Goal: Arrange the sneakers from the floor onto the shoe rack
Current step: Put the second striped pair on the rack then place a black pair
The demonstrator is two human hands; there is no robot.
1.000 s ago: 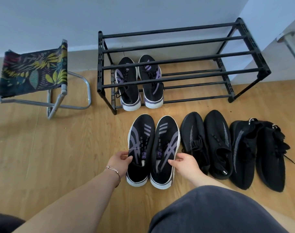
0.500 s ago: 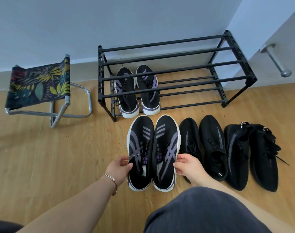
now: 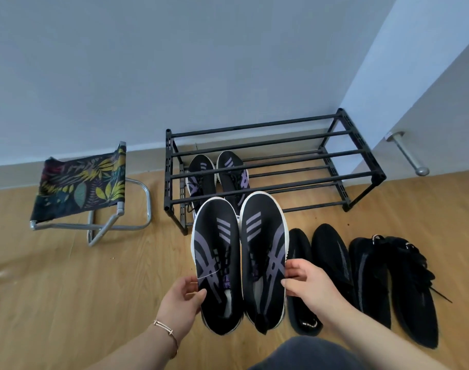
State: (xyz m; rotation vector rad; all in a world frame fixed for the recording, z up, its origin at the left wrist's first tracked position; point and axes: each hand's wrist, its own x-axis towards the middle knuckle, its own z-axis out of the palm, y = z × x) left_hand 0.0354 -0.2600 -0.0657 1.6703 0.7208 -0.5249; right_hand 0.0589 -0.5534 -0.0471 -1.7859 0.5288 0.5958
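Note:
A pair of black sneakers with purple stripes and white soles (image 3: 238, 252) is held side by side above the floor. My left hand (image 3: 182, 300) grips the left shoe's outer side and my right hand (image 3: 310, 287) grips the right shoe's outer side. The black two-tier shoe rack (image 3: 276, 166) stands against the wall beyond them. A matching striped pair (image 3: 217, 177) sits on the left end of its lower tier. Two all-black pairs lie on the floor to the right: a plain pair (image 3: 326, 265) and a laced pair (image 3: 396, 287).
A folding stool with a leaf-print seat (image 3: 83, 185) stands left of the rack. At the right a pale door with a metal handle (image 3: 406, 153) juts out near the rack's end. The floor is light wood; my dark-clad knee fills the bottom edge.
Both hands closed on the striped pair and lifted it off the floor toward the rack. The camera tilted up, showing more wall.

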